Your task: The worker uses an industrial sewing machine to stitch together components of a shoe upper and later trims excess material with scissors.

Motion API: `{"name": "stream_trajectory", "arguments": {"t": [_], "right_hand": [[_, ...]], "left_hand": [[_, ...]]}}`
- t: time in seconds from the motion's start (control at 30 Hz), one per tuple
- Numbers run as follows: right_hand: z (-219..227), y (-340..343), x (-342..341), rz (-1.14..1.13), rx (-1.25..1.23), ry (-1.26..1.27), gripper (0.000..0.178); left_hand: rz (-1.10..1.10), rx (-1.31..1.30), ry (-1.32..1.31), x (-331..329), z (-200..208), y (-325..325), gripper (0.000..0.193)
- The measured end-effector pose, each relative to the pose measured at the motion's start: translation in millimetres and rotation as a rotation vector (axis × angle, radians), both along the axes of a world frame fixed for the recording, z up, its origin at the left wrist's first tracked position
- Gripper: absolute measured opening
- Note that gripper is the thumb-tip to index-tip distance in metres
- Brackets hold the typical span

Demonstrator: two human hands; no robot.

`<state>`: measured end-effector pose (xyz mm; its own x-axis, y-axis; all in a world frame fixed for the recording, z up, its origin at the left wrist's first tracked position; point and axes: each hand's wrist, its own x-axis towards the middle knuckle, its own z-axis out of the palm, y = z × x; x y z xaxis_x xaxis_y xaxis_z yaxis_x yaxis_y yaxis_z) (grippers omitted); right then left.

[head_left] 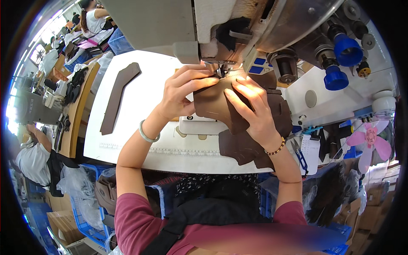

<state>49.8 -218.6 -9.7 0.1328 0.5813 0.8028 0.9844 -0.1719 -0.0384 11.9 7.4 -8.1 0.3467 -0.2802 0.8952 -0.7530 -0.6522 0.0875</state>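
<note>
A sewing machine's needle and presser foot (221, 71) stand over a brown leather-like piece (212, 102), lit by a bright lamp. A line of stitching shows beside the foot. My left hand (182, 89) is closed on the piece's left edge, its fingers on top close to the foot and its thumb lower at the edge. Flat on the right part of the piece lies my right hand (251, 104), fingers stretched and apart. More dark brown cut pieces (242, 146) lie beneath and beside this hand, partly hidden by it.
A long brown strip (119, 100) lies on the white table (140, 89) at left. Blue-handled scissors (301, 158) lie by the right edge near a pink fan (370, 138). Blue-capped thread tensioners (347, 50) hang at upper right. Other people (95, 23) work further left.
</note>
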Motion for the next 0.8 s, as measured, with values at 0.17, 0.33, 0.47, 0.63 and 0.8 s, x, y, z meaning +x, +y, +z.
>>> {"name": "stream_trajectory", "arguments": {"t": [0.17, 0.33, 0.47, 0.63, 0.8], "right_hand": [[-0.3, 0.7, 2.2, 0.002, 0.017, 0.021, 0.039], [-0.8, 1.4, 4.4, 0.026, 0.049, 0.039, 0.043], [-1.1, -0.7, 5.5, 0.013, 0.03, 0.062, 0.045], [-2.2, -0.6, 6.3, 0.029, 0.042, 0.098, 0.045], [-4.2, -0.6, 7.9, 0.039, 0.045, 0.063, 0.041]], "left_hand": [[0.034, 0.003, 0.041, -2.5, 2.9, 2.6, 0.04], [0.132, 0.037, 0.094, -11.1, 3.6, 1.0, 0.038], [0.043, -0.105, 0.136, -4.0, 0.7, -1.6, 0.04], [-0.011, -0.146, 0.189, -2.5, -4.2, 1.8, 0.042], [-0.062, -0.188, 0.249, 1.0, -8.2, 5.8, 0.041]]}}
